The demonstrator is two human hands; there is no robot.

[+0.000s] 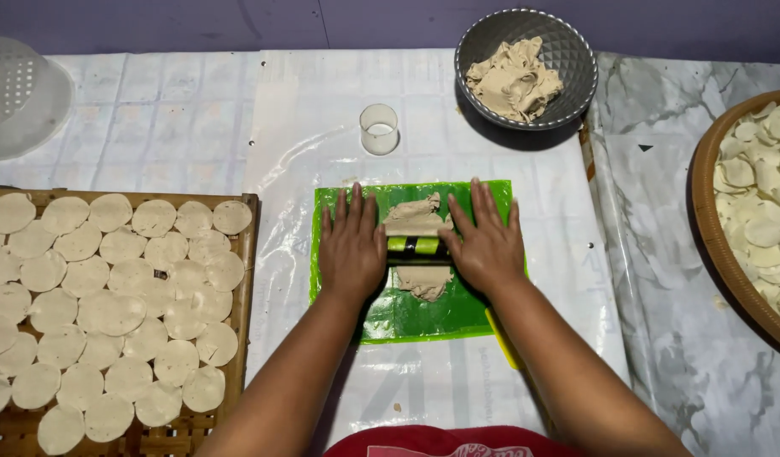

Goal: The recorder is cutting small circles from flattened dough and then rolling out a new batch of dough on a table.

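My left hand (pixel 352 245) and my right hand (pixel 485 241) press flat, fingers spread, on the two ends of a green and black roller (pixel 415 245). The roller lies across a lump of beige dough (pixel 419 216) under a green plastic sheet (pixel 415 313). Dough shows both above and below the roller. Most of the roller is hidden under my palms.
A clear round cutter cup (pixel 380 129) stands behind the sheet. A grey bowl (pixel 567 51) of dough scraps sits at the back right. A woven tray (pixel 248 254) at left carries several dough rounds, and a round basket (pixel 705 203) at right holds more. A white colander (pixel 17 97) is far left.
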